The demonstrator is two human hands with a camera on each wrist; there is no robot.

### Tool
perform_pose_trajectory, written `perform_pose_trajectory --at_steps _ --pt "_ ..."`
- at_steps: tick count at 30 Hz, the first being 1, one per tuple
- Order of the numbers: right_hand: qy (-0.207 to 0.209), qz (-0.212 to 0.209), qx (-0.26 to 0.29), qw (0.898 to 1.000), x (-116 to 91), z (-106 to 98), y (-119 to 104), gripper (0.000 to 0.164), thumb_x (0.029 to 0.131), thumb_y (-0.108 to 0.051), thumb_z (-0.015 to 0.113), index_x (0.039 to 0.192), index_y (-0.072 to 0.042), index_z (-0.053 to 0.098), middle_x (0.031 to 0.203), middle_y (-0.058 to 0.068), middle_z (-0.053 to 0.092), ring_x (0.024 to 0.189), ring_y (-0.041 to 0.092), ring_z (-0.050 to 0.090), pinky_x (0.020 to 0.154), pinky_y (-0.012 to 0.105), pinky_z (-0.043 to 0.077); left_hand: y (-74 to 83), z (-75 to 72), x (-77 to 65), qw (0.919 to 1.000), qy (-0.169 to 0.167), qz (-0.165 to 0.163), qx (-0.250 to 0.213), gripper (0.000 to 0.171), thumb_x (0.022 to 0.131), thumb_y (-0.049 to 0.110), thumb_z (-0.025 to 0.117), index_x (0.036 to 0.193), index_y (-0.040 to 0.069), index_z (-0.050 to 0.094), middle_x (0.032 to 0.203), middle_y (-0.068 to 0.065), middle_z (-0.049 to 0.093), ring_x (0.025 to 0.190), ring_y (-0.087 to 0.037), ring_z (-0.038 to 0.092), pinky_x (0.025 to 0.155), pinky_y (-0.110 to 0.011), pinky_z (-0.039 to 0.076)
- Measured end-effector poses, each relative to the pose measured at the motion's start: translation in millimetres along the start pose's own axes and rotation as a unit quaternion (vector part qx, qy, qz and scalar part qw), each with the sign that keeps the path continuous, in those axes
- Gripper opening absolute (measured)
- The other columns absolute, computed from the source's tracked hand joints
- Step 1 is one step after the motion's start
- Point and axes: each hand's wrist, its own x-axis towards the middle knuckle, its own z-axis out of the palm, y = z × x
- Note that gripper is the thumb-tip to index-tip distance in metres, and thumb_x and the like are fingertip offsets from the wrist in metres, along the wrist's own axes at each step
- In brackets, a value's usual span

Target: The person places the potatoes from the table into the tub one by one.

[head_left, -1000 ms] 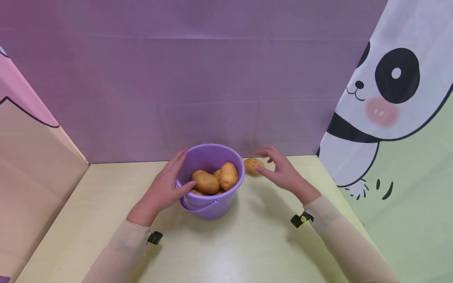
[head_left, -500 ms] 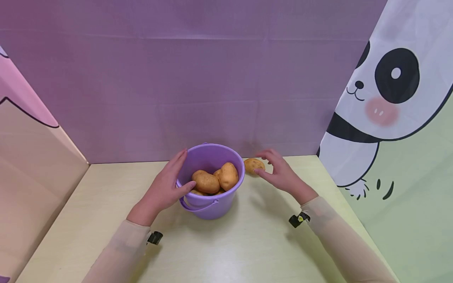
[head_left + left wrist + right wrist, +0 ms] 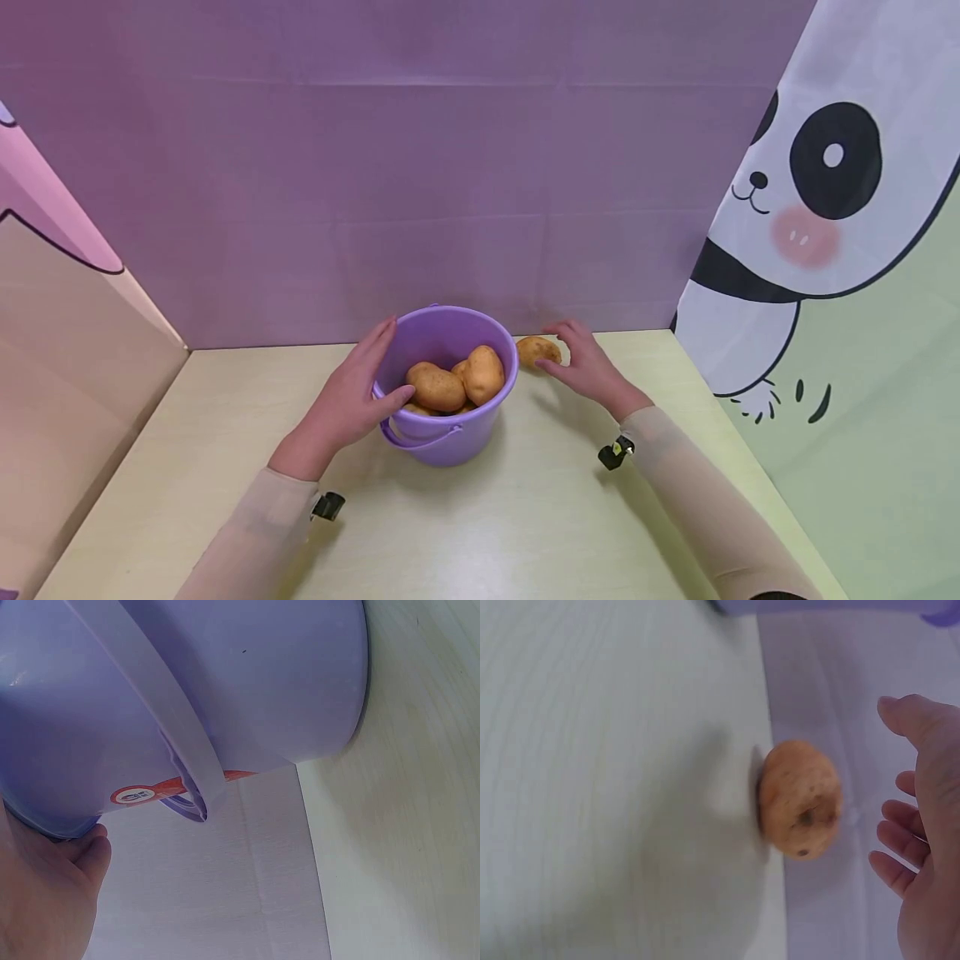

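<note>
A purple bucket (image 3: 480, 433) stands upright on the table with several potatoes (image 3: 437, 388) inside. My left hand (image 3: 348, 400) holds the bucket's rim at the left, the thumb over the edge toward the potatoes. In the left wrist view the left hand (image 3: 45, 892) is at the rim, with the bucket's side (image 3: 262, 682) and hanging handle (image 3: 157, 697) alongside. Right of the bucket a single potato (image 3: 534, 352) lies at the table's back edge. My right hand (image 3: 588, 367) hovers beside it, fingers bent loosely and thumb apart; the right wrist view shows a gap between the hand (image 3: 937, 817) and the potato (image 3: 800, 799).
A purple cloth backdrop (image 3: 450, 167) rises directly behind the table (image 3: 465, 533). On the right hangs a panel with a panda drawing (image 3: 802, 208); on the left is a beige and pink panel (image 3: 67, 358). Each wrist carries a small black camera (image 3: 617, 452).
My right hand has lowered a little and drawn slightly left by the single potato, its forearm swinging inward. The left hand and the bucket keep their places.
</note>
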Motion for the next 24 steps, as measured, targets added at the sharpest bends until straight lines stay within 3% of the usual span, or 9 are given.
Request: perform_pose_trajectory --at_steps 7,15,24 --pt "-0.016 0.053 -0.003 0.998 7 16 20 0.067 0.097 -0.027 0.088 0.15 0.004 0.06 0.149 0.022 0.06 0.143 0.044 0.051 0.122 0.061 0.042 -0.3 -0.2 -1.1 1.0 0.0 -0.001 -0.003 0.097 0.101 0.039 0.074 0.175 0.001 0.025 0.182 -0.017 0.022 0.165 -0.044 0.026 0.128 -0.069 0.03" --pt "-0.025 0.104 0.025 0.994 12 27 28 0.078 0.095 -0.032 0.089 0.158 0.0 0.055 0.156 0.024 0.053 0.149 0.045 0.046 0.126 0.062 0.038 -0.3 -0.3 -0.5 1.0 0.0 0.0 0.002 0.097 0.101 0.039 0.074 0.175 0.001 0.024 0.182 -0.018 0.023 0.165 -0.045 0.027 0.128 -0.07 0.03" --pt "-0.029 0.139 0.055 0.988 18 39 41 0.082 0.095 -0.032 0.09 0.161 -0.003 0.052 0.16 0.024 0.049 0.15 0.044 0.044 0.126 0.063 0.037 -13.8 4.1 3.8 1.0 0.0 0.007 -0.006 0.097 0.101 0.039 0.075 0.175 0.001 0.025 0.182 -0.018 0.023 0.165 -0.045 0.027 0.128 -0.07 0.03"
